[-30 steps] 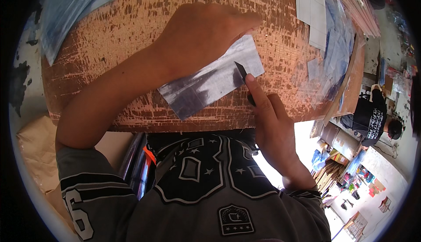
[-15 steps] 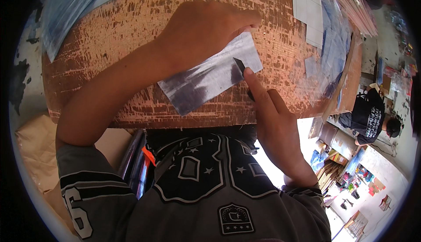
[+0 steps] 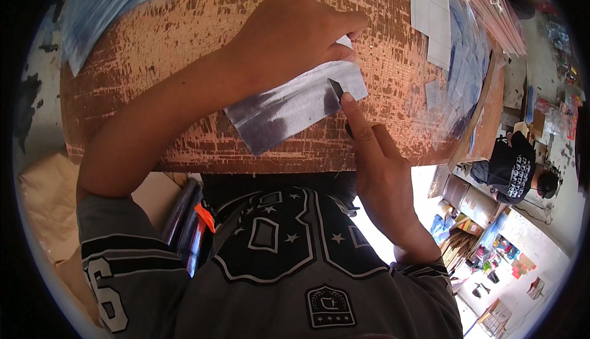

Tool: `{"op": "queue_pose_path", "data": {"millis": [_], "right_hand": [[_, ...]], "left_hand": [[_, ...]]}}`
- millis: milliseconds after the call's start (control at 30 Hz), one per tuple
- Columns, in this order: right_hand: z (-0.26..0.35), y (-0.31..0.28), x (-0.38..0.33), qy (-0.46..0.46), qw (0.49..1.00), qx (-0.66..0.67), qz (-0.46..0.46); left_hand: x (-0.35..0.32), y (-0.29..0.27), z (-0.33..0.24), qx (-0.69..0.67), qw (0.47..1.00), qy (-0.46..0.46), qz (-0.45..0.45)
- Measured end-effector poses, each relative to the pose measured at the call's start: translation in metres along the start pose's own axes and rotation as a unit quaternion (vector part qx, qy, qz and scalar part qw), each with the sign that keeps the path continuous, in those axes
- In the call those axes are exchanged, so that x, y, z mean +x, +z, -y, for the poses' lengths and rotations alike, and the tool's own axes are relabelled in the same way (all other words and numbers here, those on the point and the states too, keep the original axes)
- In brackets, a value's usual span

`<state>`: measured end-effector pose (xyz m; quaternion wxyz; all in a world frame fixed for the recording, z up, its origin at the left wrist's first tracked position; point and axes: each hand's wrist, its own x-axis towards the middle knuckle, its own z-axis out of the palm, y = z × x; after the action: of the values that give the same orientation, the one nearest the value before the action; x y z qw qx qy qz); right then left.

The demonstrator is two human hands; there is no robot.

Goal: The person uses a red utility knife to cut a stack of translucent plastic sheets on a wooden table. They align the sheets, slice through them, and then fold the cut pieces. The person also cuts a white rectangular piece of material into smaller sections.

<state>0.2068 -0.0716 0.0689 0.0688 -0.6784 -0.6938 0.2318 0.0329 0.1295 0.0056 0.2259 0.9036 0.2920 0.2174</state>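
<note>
A shiny silvery rectangular sheet [image 3: 279,118] lies slantwise on the worn wooden table [image 3: 203,32]. My left hand [image 3: 295,35] reaches across its far side, fingers curled and thumb at the far right corner, where an edge of sheet is lifted between them. Whether it is one sheet or a stack, I cannot tell. In my right hand [image 3: 382,161] is a knife [image 3: 335,87] with a dark pointed blade, its tip over the right part of the sheet. My index finger stretches along the blade's back; the handle is mostly hidden in the palm.
Bluish plastic sheets [image 3: 117,7] lie at the far left of the table. On the right are white card pieces [image 3: 437,26], clear plastic scraps [image 3: 464,81] and a bundle of pinkish sticks [image 3: 498,13]. Another person [image 3: 513,167] is beyond the table's right side.
My left thumb has come into view at the sheet's far right corner, and an edge there is now lifted. My right hand with the knife has barely moved.
</note>
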Motion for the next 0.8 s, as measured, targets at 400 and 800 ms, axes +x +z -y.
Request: {"op": "queue_pose_path", "data": {"millis": [400, 800], "right_hand": [[-0.004, 0.004, -0.003, -0.032, 0.999, -0.025, -0.02], [-0.012, 0.006, -0.019, -0.048, 0.997, -0.059, -0.018]], "left_hand": [[0.001, 0.0, 0.0, 0.018, 1.0, 0.007, 0.0], [0.001, 0.0, -0.001, 0.01, 1.0, 0.017, -0.001]]}}
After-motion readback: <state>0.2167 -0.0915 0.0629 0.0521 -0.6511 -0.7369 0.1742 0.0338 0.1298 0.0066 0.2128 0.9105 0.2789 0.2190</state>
